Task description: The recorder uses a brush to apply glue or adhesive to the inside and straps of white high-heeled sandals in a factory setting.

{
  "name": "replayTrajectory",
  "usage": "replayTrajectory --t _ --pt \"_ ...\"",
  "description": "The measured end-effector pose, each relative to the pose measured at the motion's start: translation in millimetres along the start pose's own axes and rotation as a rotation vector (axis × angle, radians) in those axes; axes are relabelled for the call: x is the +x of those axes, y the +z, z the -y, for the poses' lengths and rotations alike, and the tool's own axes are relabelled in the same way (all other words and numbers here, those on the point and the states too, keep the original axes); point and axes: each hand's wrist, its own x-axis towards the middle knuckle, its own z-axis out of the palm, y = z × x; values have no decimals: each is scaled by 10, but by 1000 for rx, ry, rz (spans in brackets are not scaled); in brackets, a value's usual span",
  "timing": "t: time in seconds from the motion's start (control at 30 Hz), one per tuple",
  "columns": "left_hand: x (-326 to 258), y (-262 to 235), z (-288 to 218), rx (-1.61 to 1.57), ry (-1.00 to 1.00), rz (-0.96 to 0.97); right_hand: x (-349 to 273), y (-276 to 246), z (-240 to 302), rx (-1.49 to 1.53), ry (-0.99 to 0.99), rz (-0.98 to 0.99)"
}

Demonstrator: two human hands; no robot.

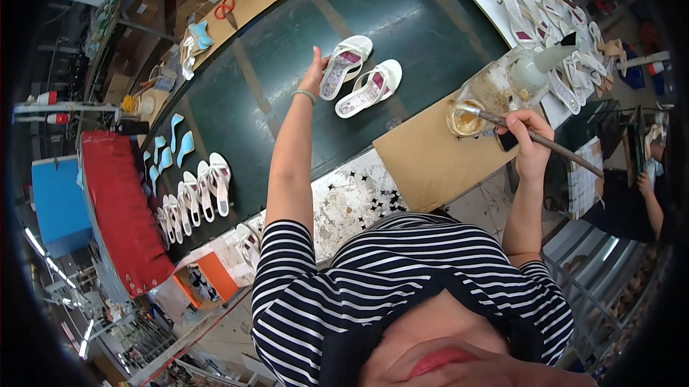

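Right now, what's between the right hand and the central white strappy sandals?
Head view: brown-handled brush, round amber-stained jar, tan cardboard, then dark green work surface.

Two sandals (pixel 373 90) before you on the belt (pixel 402 14)
To your right, a jar (pixel 466 121) on cardboard (pixel 423 161), a sandal pile (pixel 527 14) beyond; to your left, a sandal row (pixel 217 171).

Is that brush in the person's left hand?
No, the right hand grips the brush, while the left hand is beside a white sandal.

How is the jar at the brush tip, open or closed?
Open: no lid covers the jar, and its amber inside shows beside the brush.
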Motion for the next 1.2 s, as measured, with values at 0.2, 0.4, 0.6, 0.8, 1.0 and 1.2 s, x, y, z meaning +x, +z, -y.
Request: replayTrajectory --t 0.2,0.4,0.6,0.8,1.0,1.2 --pt "370 49 198 52 -31 125 -27 -302 -175 -13 194 112" --pt "-415 -175 22 62 363 -322 26 -233 -553 -206 296 155" --pt "-2637 -958 590 673 58 -292 127 -148 -1084 -304 268 21" --pt "-4493 -654 1766 1141 -487 -439 194 -134 -1344 -484 291 109" --pt "-4770 -199 2754 1244 -264 -818 151 -241 -718 30 308 -33" --pt "-4787 -303 2787 937 -112 -869 98 -224 -1016 160 554 116"
